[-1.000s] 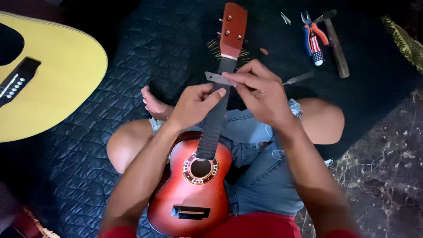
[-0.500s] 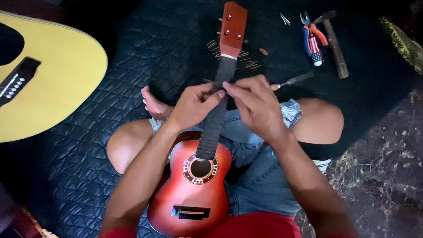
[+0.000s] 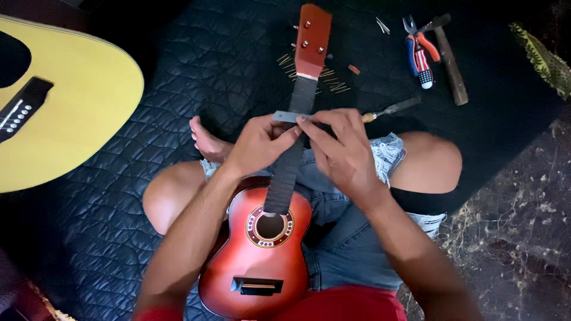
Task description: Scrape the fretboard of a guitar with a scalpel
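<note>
Home floor repair spot (quilted mat (image 3: pixel 148 148), hammer (image 3: pixel 449 56)).

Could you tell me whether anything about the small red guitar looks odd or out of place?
The red guitar has no strings visible over neck or soundhole. Both hands, left and right, press a grey metal strip across its neck. Small brass pieces lie scattered beside the headstock.

Dark quilted mat (image 3: pixel 137 238): yellow guitar (image 3: pixel 65 119), pliers (image 3: pixel 419 53), hammer (image 3: pixel 450 59), chisel (image 3: pixel 392 109)

I see open quilted mat (image 3: pixel 148 148) left of the ukulele neck (image 3: pixel 291 160); loose fret wires (image 3: pixel 330 80), chisel (image 3: pixel 392 109), pliers (image 3: pixel 419 53) and hammer (image 3: pixel 449 59) crowd the right.
</note>
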